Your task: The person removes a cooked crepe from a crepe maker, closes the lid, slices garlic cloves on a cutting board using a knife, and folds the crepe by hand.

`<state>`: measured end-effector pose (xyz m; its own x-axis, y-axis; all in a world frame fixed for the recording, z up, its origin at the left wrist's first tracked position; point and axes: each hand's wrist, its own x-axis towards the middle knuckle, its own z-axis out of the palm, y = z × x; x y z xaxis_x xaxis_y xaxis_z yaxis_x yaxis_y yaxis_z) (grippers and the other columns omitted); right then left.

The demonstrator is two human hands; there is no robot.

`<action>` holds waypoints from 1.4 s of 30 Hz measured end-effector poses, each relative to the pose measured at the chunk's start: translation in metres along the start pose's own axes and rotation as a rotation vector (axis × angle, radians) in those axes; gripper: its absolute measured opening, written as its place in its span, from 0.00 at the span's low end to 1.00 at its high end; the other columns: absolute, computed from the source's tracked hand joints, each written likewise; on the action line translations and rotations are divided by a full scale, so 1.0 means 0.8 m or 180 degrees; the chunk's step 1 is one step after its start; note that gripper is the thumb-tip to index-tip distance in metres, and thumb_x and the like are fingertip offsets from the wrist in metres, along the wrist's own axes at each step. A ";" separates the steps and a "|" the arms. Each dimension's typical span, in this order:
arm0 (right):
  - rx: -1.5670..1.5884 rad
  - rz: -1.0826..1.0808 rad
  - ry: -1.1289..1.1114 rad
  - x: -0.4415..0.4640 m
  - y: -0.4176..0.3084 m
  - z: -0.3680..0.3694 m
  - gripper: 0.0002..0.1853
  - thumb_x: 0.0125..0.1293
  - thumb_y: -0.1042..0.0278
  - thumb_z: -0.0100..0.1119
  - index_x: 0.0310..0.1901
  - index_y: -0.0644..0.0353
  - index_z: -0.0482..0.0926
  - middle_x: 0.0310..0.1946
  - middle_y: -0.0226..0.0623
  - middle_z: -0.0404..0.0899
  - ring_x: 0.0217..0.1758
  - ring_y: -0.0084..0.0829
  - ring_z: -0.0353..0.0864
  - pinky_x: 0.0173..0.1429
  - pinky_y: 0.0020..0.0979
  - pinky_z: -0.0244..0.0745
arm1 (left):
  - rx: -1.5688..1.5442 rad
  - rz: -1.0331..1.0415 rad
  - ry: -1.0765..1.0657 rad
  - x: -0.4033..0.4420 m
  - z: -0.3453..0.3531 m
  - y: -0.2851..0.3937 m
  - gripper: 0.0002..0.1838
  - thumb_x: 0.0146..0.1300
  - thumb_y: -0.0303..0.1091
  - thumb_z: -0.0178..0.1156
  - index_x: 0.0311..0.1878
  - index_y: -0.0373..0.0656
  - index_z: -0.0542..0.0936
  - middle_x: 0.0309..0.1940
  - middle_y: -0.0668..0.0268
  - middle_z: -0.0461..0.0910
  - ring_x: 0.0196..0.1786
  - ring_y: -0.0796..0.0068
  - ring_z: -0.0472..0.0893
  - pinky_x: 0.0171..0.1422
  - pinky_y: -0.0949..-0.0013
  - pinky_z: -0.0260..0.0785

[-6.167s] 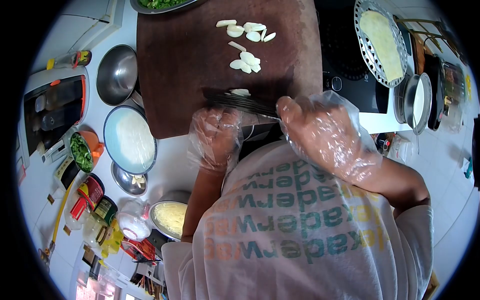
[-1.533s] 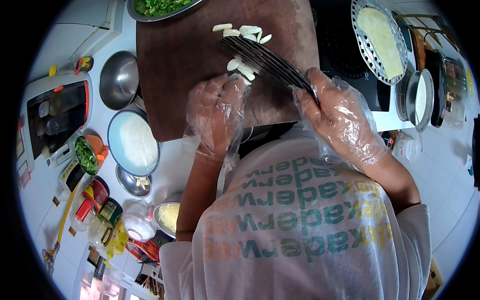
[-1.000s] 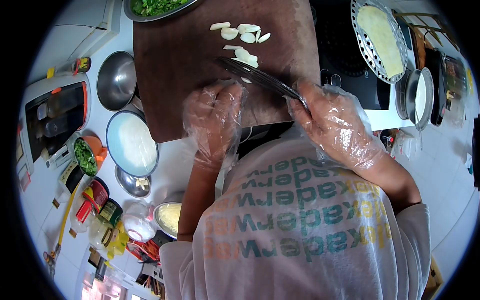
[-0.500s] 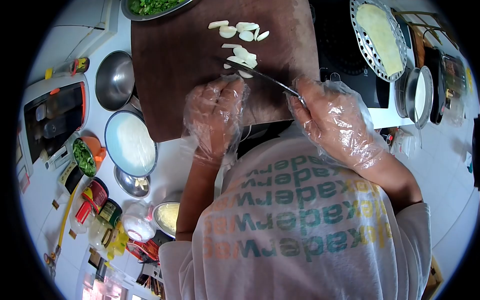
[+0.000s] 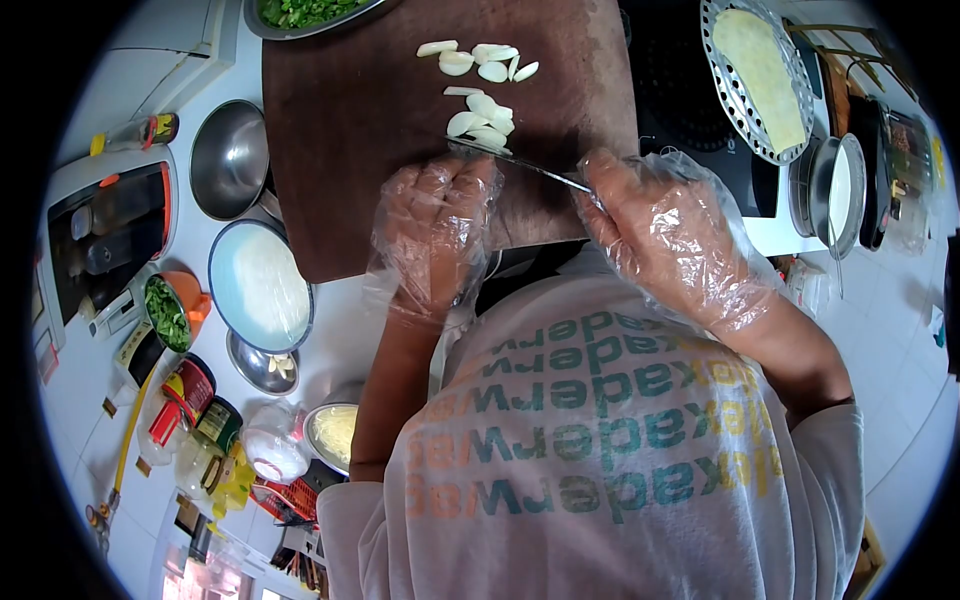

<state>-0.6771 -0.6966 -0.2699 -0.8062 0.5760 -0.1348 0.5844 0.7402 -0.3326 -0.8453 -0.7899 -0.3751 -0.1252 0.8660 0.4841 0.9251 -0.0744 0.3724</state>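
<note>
A kitchen knife (image 5: 545,171) is gripped in my right hand (image 5: 665,220), its handle hidden inside the fist. The thin dark blade points left across the near part of a brown cutting board (image 5: 345,150). My left hand (image 5: 435,225) rests at the board's near edge, fingers curled down right beside the blade; whatever lies under its fingertips is hidden. Both hands wear clear plastic gloves. Pale garlic slices (image 5: 485,115) form a small pile just beyond the blade, touching or nearly touching it. Farther up the board, more loose garlic slices (image 5: 492,71) lie scattered.
Left of the board stand a steel pan (image 5: 230,160), a blue-rimmed bowl (image 5: 212,290) with white contents and a small bowl (image 5: 240,365) of garlic cloves. Chopped greens fill a metal bowl (image 5: 375,12) at the top. A perforated tray (image 5: 722,85) overhangs the black cooktop (image 5: 680,110) at right.
The blade has come down and nearer to me, against the near side of the slice pile. My left hand has shifted slightly right, and the nearest slices have moved a little.
</note>
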 end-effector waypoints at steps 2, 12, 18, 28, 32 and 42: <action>-0.0107 -0.0124 0.0087 0.000 0.001 0.001 0.11 0.59 0.68 0.58 0.41 0.63 0.71 0.18 0.45 0.73 0.22 0.44 0.76 0.28 0.40 0.70 | -0.0021 0.0109 0.0041 -0.005 0.003 -0.004 0.17 0.43 0.25 0.62 0.41 0.48 0.81 0.38 0.67 0.78 0.39 0.66 0.76 0.44 0.64 0.69; -0.0298 -0.0389 0.0269 0.006 0.005 0.004 0.10 0.53 0.73 0.57 0.38 0.61 0.72 0.15 0.38 0.76 0.20 0.36 0.80 0.24 0.34 0.75 | -0.0060 -0.0084 -0.0013 -0.004 -0.003 0.002 0.08 0.46 0.30 0.67 0.31 0.48 0.80 0.34 0.67 0.76 0.40 0.62 0.74 0.45 0.59 0.67; -0.0198 -0.0051 -0.0023 0.015 0.009 0.005 0.05 0.58 0.70 0.55 0.34 0.60 0.71 0.17 0.44 0.76 0.22 0.44 0.80 0.27 0.39 0.75 | -0.0273 -0.0108 0.0023 -0.016 -0.012 0.005 0.10 0.45 0.30 0.68 0.29 0.47 0.76 0.34 0.65 0.75 0.38 0.62 0.74 0.45 0.59 0.67; 0.2127 0.0861 0.0316 0.015 0.032 0.020 0.10 0.64 0.67 0.53 0.37 0.67 0.72 0.19 0.41 0.73 0.22 0.33 0.75 0.27 0.34 0.68 | 0.0068 -0.0142 0.0102 -0.010 -0.013 0.011 0.20 0.50 0.36 0.66 0.48 0.47 0.79 0.46 0.66 0.76 0.50 0.62 0.75 0.51 0.59 0.67; 0.3250 0.1410 0.0078 0.025 0.031 0.014 0.08 0.64 0.70 0.51 0.38 0.67 0.74 0.18 0.31 0.71 0.20 0.19 0.68 0.23 0.26 0.64 | -0.0110 0.0030 -0.0436 0.019 -0.011 0.017 0.25 0.54 0.39 0.62 0.56 0.43 0.75 0.56 0.64 0.72 0.58 0.61 0.71 0.57 0.59 0.64; 0.3669 0.1904 0.0052 0.030 0.062 -0.006 0.05 0.66 0.68 0.50 0.37 0.59 0.72 0.17 0.25 0.67 0.16 0.15 0.62 0.20 0.19 0.58 | -0.0075 -0.0251 -0.0643 0.031 -0.022 0.001 0.16 0.53 0.33 0.63 0.47 0.45 0.80 0.46 0.64 0.76 0.51 0.59 0.74 0.51 0.59 0.67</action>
<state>-0.6671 -0.6443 -0.2851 -0.4434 0.7214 -0.5320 0.4294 -0.3501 -0.8325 -0.8537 -0.7772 -0.3484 -0.1202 0.9509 0.2851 0.9063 -0.0121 0.4224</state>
